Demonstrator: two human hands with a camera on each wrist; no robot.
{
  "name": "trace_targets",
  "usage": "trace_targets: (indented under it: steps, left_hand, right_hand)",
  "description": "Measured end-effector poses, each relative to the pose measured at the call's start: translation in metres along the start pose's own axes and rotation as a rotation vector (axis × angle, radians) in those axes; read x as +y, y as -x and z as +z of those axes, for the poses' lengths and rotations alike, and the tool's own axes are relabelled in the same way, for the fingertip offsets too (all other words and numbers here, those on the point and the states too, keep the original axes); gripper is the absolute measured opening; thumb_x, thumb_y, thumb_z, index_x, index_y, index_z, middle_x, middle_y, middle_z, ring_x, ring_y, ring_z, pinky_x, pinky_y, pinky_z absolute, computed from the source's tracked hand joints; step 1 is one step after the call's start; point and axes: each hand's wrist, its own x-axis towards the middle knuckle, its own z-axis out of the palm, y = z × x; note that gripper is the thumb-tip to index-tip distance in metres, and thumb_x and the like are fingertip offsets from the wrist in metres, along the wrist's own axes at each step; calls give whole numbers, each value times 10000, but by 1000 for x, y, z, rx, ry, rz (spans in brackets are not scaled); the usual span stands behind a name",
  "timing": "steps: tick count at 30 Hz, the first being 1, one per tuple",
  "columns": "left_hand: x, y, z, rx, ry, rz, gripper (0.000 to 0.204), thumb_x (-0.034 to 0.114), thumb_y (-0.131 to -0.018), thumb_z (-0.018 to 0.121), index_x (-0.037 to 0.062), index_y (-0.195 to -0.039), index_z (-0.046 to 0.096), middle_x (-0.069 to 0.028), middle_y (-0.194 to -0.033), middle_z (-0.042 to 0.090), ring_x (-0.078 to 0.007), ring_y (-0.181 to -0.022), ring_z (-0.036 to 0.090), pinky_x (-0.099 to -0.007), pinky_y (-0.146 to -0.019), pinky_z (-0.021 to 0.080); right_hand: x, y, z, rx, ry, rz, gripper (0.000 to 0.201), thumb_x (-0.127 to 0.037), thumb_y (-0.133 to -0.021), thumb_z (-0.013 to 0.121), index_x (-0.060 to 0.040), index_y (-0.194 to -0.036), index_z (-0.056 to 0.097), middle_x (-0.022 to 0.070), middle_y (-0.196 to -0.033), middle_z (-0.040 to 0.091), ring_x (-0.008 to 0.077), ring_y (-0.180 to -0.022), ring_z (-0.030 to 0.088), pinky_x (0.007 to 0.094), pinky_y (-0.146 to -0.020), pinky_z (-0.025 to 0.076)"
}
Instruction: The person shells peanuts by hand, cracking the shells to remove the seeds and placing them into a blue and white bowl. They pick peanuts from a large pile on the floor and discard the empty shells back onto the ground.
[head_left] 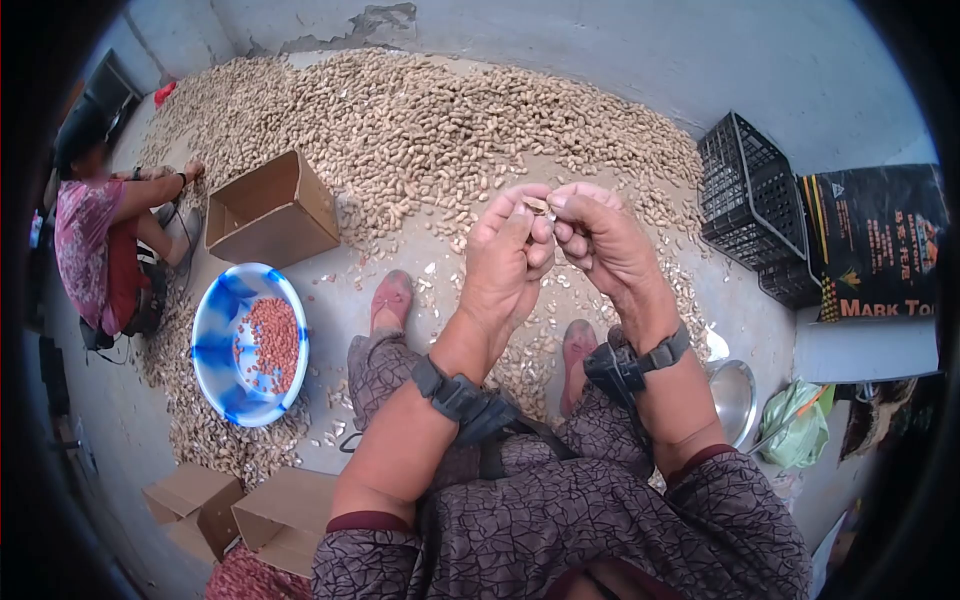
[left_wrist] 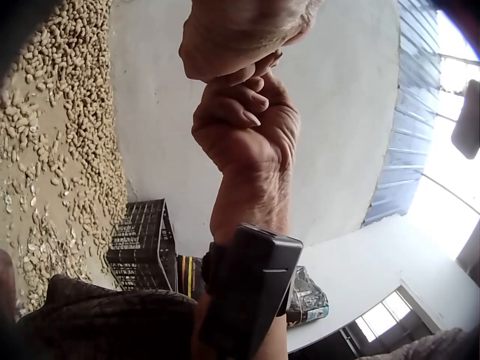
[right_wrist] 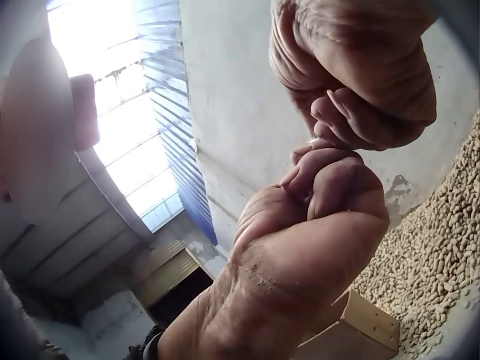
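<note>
Capital letters on the dark sack (head_left: 878, 240) read "MARK TO", the rest cut off at its edge; a column of smaller characters above is too small to read surely. The sack is beside black crates (head_left: 755, 190) bordering the right end of the peanut heap (head_left: 420, 125). Over the littered floor, the left hand (head_left: 502, 255) and right hand (head_left: 612, 240) meet, each grip closed by thumb and fingers on a small peanut shell (head_left: 538, 207). An open cardboard box (head_left: 300, 225) stands against the heap's near edge, just behind a blue-and-white basin (head_left: 207, 345) holding reddish kernels (head_left: 273, 335). A seated person (head_left: 95, 225) is at far left.
</note>
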Motion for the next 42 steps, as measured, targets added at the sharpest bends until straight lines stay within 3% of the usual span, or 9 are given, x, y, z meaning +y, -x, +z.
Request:
trace_targets:
  steps: [8, 14, 17, 18, 20, 24, 26, 32, 42]
  left_hand:
    - [-3, -6, -7, 29, 81, -106, 179, 131, -892, 377, 13, -967, 488, -22, -610, 474, -75, -431, 387, -188, -359, 281]
    - [-7, -8, -7, 80, 48, -119, 213, 169, -886, 382, 25, -828, 528, -18, -594, 466, -76, -427, 383, -191, -352, 258]
    - [-8, -9, -7, 81, 41, -164, 212, 180, -887, 392, 41, -802, 527, -9, -605, 464, -69, -438, 385, -184, -356, 253]
    - [-8, -9, -8, 33, 47, -195, 200, 182, -887, 398, 49, -802, 521, -4, -612, 463, -65, -445, 387, -179, -358, 251]
    - [-10, -9, -11, 20, 42, -181, 185, 176, -887, 407, 54, -800, 515, -1, -619, 462, -60, -452, 391, -176, -358, 253]
    - [-12, -10, -7, -4, 30, -147, 153, 165, -892, 435, 62, -799, 498, 1, -631, 464, -52, -465, 404, -165, -362, 274]
    - [-11, -9, -6, -6, 38, -141, 154, 168, -895, 436, 60, -804, 498, 0, -631, 465, -52, -466, 407, -164, -363, 281]
    - [-8, -7, -2, 55, 53, -123, 154, 177, -902, 433, 56, -828, 493, -10, -622, 472, -56, -437, 397, -166, -358, 279]
    - [-8, -7, -7, 9, 127, -207, 200, 220, -914, 408, 59, -828, 488, -13, -610, 472, -58, -418, 384, -168, -339, 266]
  right_hand:
    - [-7, 12, 26, 237, 460, -325, 91, -40, -772, 518, 39, -740, 548, 79, -618, 599, 96, -523, 579, 209, -436, 451]
    - [4, 11, 14, 128, 941, -690, 80, -5, -736, 502, 20, -686, 559, 89, -601, 598, 112, -517, 597, 237, -456, 473]
    - [1, 11, 11, 202, 1029, -836, 62, 2, -716, 511, 7, -681, 562, 74, -594, 594, 115, -508, 598, 236, -452, 469]
    - [-1, 11, 13, 194, 1029, -834, 62, 2, -716, 511, 7, -681, 562, 74, -594, 594, 115, -508, 598, 236, -452, 469]
    - [-6, 13, 14, 141, 749, -452, 63, -3, -718, 511, 12, -686, 563, 75, -584, 581, 116, -499, 593, 240, -448, 461]
    - [-10, 15, 18, 172, 897, -568, 67, -3, -728, 512, 30, -704, 564, 80, -593, 582, 113, -499, 590, 236, -439, 456]
    - [-14, 16, 18, 184, 684, -416, 72, -14, -742, 528, 45, -737, 570, 74, -606, 585, 100, -530, 585, 225, -464, 460]
    - [-18, 13, 13, 124, 626, -279, 93, -26, -751, 543, 56, -777, 578, 63, -647, 594, 79, -603, 569, 207, -533, 467]
    - [-21, 20, 18, 40, 534, -225, 62, 5, -753, 526, 53, -776, 557, 72, -674, 585, 95, -569, 575, 206, -505, 475]
